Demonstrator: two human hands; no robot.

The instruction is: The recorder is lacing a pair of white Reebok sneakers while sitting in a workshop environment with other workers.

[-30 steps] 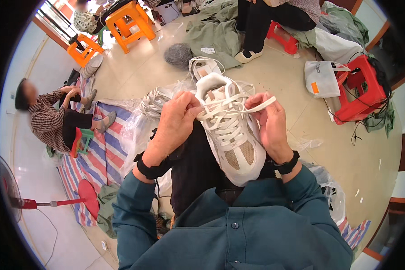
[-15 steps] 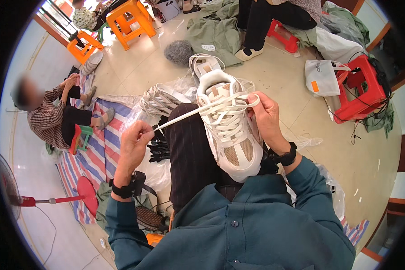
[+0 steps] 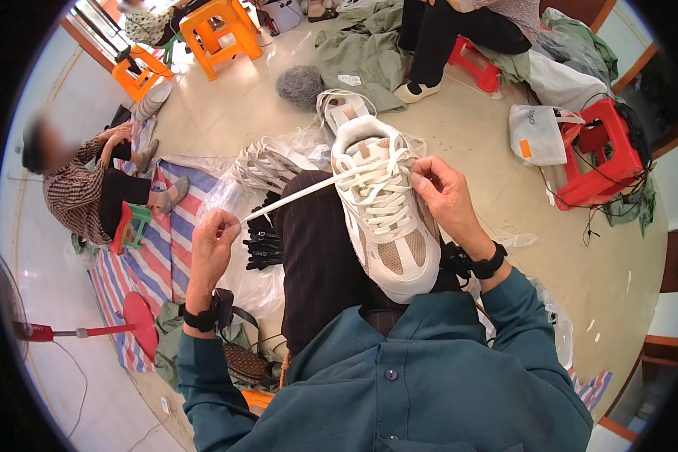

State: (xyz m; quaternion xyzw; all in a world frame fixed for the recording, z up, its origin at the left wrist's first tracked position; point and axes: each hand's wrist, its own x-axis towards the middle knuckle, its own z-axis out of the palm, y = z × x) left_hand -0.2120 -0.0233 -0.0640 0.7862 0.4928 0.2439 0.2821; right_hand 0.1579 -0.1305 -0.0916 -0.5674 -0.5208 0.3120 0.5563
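Note:
A white and beige sneaker (image 3: 401, 265) rests on my lap with its toe toward me and its opening away. Its white shoelace (image 3: 297, 196) runs taut from the upper eyelets out to the left. My left hand (image 3: 214, 247) pinches the free end of that lace, well away from the shoe. At the sneaker's right edge, my right hand (image 3: 446, 197) has thumb and forefinger closed by the upper eyelets, on the lace there as far as I can see. Crossed lace rows cover the tongue.
Beyond my knee lie a bundle of pale laces (image 3: 267, 166) and another sneaker (image 3: 343, 104). Black cords (image 3: 264, 245) lie left of my leg. A seated person (image 3: 83, 188) is at left, near a red fan stand (image 3: 138, 325). A red stool (image 3: 606, 154) stands at right.
My left hand has moved slightly left and down, drawing out more lace. The loop at my right hand has shrunk against the eyelets, and that hand sits a little lower.

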